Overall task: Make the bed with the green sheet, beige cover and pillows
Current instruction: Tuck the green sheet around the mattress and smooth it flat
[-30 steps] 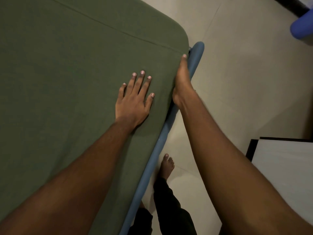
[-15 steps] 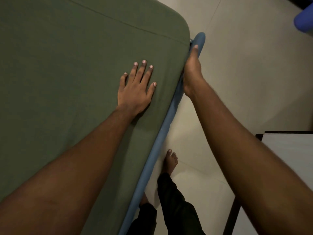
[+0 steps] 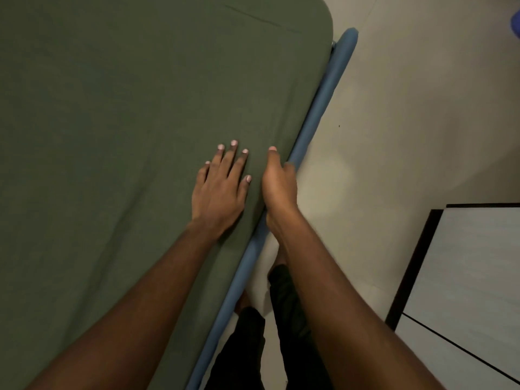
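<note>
Green sheet [image 3: 135, 130] smooth, taut | left hand [image 3: 219, 190] flat on it

Standing on pale floor [image 3: 408, 108]: bed [image 3: 309, 130] with blue rail [image 3: 242, 274] along its right edge. Spread smooth over it, green sheet [image 3: 126, 136]; flat on that, left hand [image 3: 218, 190].

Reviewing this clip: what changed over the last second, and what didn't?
The right hand slid back along the edge of the green sheet, away from the bed corner toward the person. It now grips that edge, thumb on top, right beside the left hand. The left hand stayed flat on the sheet; the blue rail lies as before.
</note>
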